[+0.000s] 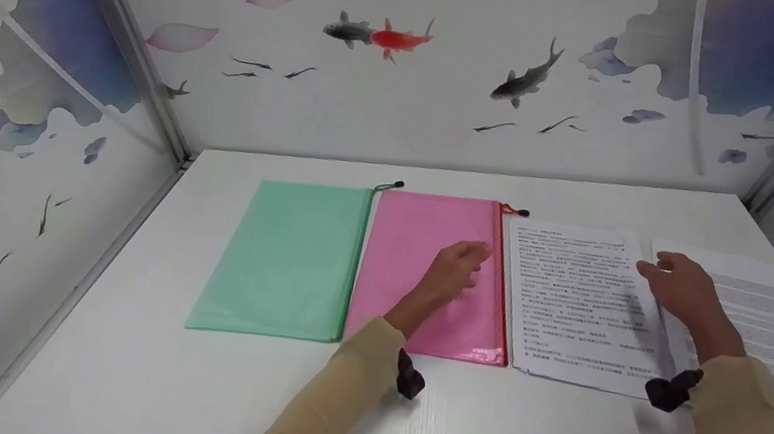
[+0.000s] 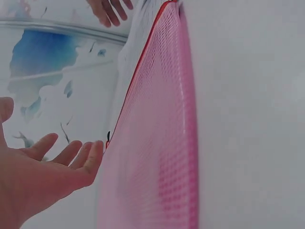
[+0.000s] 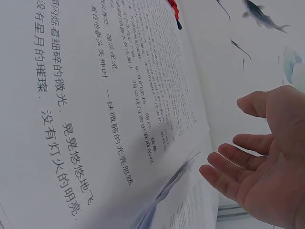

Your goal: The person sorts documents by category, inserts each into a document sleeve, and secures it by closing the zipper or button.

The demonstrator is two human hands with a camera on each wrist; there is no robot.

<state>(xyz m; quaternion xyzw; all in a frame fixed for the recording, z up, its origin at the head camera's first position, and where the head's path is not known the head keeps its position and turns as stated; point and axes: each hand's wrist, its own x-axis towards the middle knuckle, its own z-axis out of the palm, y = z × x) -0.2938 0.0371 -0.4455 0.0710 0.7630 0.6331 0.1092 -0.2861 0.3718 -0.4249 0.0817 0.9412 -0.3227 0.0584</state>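
Over the pink zip folder (image 1: 417,274) hovers my left hand (image 1: 454,270), its fingers loosely bent and holding nothing. In the left wrist view the same hand (image 2: 57,167) shows relaxed fingers beside the folder's red zip edge. My right hand (image 1: 684,287) is above the seam between a printed paper stack (image 1: 572,303) and a second stack (image 1: 771,339) at the far right. The right wrist view shows that hand (image 3: 267,162) with parted, relaxed fingers and a bare palm. A green zip folder (image 1: 287,256) lies left of the pink one.
The folders and papers lie side by side on a white table (image 1: 109,360). White panel walls (image 1: 400,120) with painted fish and leaves enclose its back and sides. A red zip pull (image 1: 520,211) sticks out at the pink folder's top, a dark one (image 1: 395,185) at the green folder's.
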